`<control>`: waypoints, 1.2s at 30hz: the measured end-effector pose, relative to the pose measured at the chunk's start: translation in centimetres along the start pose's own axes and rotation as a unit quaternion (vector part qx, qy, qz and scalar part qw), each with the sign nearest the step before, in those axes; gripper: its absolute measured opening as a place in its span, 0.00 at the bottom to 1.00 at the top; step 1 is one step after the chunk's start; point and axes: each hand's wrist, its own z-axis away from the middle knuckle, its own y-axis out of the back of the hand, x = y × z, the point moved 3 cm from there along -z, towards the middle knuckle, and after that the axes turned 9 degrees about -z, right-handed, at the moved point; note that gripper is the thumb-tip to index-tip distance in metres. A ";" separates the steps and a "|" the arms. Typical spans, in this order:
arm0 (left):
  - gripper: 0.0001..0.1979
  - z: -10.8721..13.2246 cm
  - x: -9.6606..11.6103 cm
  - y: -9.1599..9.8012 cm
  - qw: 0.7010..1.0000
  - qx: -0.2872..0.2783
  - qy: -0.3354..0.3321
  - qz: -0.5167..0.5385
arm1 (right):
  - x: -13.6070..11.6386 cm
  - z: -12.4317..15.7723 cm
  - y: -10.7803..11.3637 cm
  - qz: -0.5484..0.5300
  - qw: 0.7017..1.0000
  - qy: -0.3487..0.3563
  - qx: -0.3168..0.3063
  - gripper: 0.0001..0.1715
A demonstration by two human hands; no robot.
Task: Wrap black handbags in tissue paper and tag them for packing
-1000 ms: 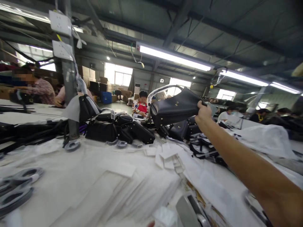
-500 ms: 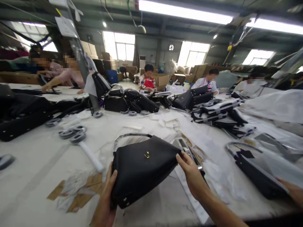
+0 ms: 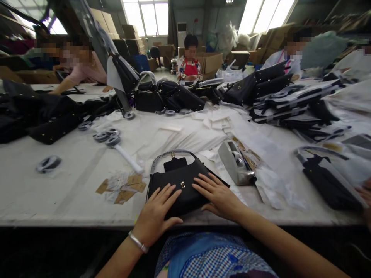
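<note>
A black handbag (image 3: 185,173) with a small gold clasp lies on the white table near its front edge. Its handle, wrapped in clear film, arches away from me, and a dark flap stands up under it. My left hand (image 3: 158,210) rests flat on the bag's left front, fingers spread. On the right part of the bag lies my right hand (image 3: 216,195), its fingers also stretched out. Just right of the bag stands a grey tape dispenser (image 3: 236,164). Brown cards and clear packets (image 3: 123,187) lie to the left.
Several tape rolls (image 3: 107,137) lie at the left. Black bags (image 3: 174,96) are heaped along the far side, and flat black-and-white pieces (image 3: 295,104) are stacked at the right. Another handbag (image 3: 327,179) is beside a co-worker's hand (image 3: 365,193). More people sit across the table.
The handbag has gone from being held tilted by its sides to lying on the table. Both hands have let go of its edges and now press flat on it. My view has tipped down.
</note>
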 end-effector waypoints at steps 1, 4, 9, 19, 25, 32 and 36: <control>0.39 -0.2 0.4 -0.8 0.999 -0.008 -0.024 -0.035 | 0.3 -0.4 -0.5 0.004 1.000 0.006 -0.017 0.43; 0.37 0.2 0.3 -3.6 0.994 -0.002 -0.038 -0.105 | 1.4 -0.5 -2.6 0.020 0.999 0.020 -0.020 0.36; 0.35 2.4 0.6 -6.6 0.989 0.041 -0.033 -0.135 | 2.7 1.3 -6.7 0.025 0.999 0.019 0.033 0.29; 0.35 -0.4 1.7 -4.1 0.997 -0.011 0.003 -0.083 | 0.0 -1.4 -2.5 -0.028 0.998 -0.004 -0.063 0.42; 0.38 -0.1 0.9 -6.3 0.979 0.077 -0.042 -0.184 | 1.2 -1.9 -5.8 0.010 1.000 0.014 -0.022 0.29; 0.33 0.9 1.3 -7.7 0.958 0.136 -0.112 -0.227 | 1.0 0.3 -6.8 -0.111 0.994 -0.007 -0.015 0.42; 0.34 0.6 1.4 -8.4 0.942 0.169 -0.122 -0.262 | 0.4 -1.4 -4.8 -0.166 0.985 -0.056 -0.011 0.30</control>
